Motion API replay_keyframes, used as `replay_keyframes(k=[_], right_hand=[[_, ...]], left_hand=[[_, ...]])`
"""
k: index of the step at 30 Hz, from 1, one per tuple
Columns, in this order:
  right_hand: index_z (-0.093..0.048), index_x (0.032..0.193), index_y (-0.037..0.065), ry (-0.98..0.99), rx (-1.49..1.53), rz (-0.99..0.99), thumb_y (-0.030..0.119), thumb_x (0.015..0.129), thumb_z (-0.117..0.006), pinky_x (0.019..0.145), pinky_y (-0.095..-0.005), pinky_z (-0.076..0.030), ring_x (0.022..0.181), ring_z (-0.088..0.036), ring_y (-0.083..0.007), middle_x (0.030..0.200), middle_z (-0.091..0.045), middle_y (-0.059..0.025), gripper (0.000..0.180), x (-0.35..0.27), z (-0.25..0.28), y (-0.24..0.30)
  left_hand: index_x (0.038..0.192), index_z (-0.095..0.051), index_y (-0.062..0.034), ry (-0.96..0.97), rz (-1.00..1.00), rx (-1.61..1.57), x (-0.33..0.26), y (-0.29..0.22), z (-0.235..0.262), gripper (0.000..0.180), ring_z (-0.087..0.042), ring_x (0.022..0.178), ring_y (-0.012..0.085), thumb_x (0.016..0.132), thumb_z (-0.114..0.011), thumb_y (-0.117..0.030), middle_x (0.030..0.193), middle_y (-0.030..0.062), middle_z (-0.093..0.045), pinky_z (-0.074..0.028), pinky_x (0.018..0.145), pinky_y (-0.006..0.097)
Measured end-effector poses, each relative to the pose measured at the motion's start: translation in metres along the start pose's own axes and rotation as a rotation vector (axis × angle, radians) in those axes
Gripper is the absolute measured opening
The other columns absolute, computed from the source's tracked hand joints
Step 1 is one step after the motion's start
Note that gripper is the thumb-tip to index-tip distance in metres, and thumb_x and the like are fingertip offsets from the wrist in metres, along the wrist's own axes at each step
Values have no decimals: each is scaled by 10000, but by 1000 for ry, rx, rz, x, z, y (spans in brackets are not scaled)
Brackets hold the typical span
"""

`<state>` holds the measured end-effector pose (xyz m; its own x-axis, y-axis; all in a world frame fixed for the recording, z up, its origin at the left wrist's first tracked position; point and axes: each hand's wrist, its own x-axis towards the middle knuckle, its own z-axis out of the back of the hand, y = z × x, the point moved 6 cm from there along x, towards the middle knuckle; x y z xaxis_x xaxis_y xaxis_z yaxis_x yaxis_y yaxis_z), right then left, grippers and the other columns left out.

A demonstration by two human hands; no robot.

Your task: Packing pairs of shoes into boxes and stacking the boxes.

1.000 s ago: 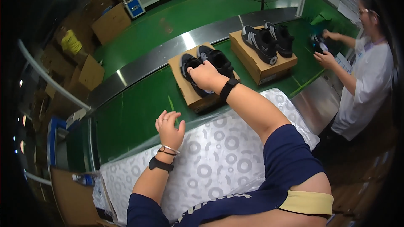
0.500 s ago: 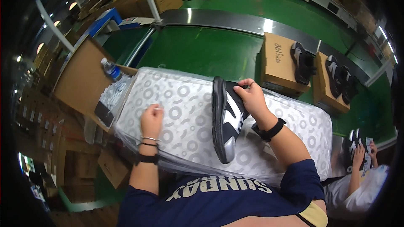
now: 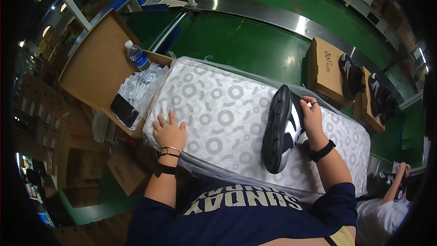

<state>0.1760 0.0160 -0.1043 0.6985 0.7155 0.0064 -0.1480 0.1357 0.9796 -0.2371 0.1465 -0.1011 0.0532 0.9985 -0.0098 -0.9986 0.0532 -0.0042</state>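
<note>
My right hand (image 3: 312, 120) grips a black, white and silver sneaker (image 3: 292, 125) by its collar. The shoe is tipped on its side with its dark sole turned left, over a stack of white tissue paper (image 3: 214, 93) printed with grey rings and wrapped in clear plastic. Toward the left end of that stack, my left hand (image 3: 170, 134) lies with fingers spread and holds nothing. Just beyond it, an open cardboard box (image 3: 98, 59) contains small white packets (image 3: 136, 89), a water bottle (image 3: 135, 54) with a blue label and a black flat object (image 3: 124, 109), perhaps a phone.
Two brown shoe boxes (image 3: 328, 68) with black sneakers (image 3: 351, 75) on them stand on the green conveyor belt (image 3: 241, 41) at the right. A co-worker's hands (image 3: 401, 173) handle a dark shoe at the lower right. A metal rail (image 3: 255, 11) runs behind the belt.
My left hand has opened from a closed pose and come down on the paper. The sneaker has turned to show more of its sole. The whole view has shifted.
</note>
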Motion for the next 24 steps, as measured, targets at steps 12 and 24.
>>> replay_keyframes(k=[12, 24], right_hand=[[-554, 996, -2, 260, -280, 343, 171, 709, -681, 630, -287, -467, 711, -575, -180, 817, -588, -108, 358, -37, -43, 142], [-609, 901, -30, 395, -76, 76, 197, 758, -581, 649, -273, -458, 689, -576, -136, 782, -620, -75, 270, -76, -67, 167]], left_hand=[[1086, -476, 56, -268, -676, -586, -5, -68, 119, 495, -514, 927, 337, 670, -643, -152, 1060, 187, -508, -430, 789, 370], [958, -569, -11, -37, -762, -992, -56, -131, 163, 287, -531, 680, 145, 717, -646, -146, 817, 66, -571, -428, 612, 237]])
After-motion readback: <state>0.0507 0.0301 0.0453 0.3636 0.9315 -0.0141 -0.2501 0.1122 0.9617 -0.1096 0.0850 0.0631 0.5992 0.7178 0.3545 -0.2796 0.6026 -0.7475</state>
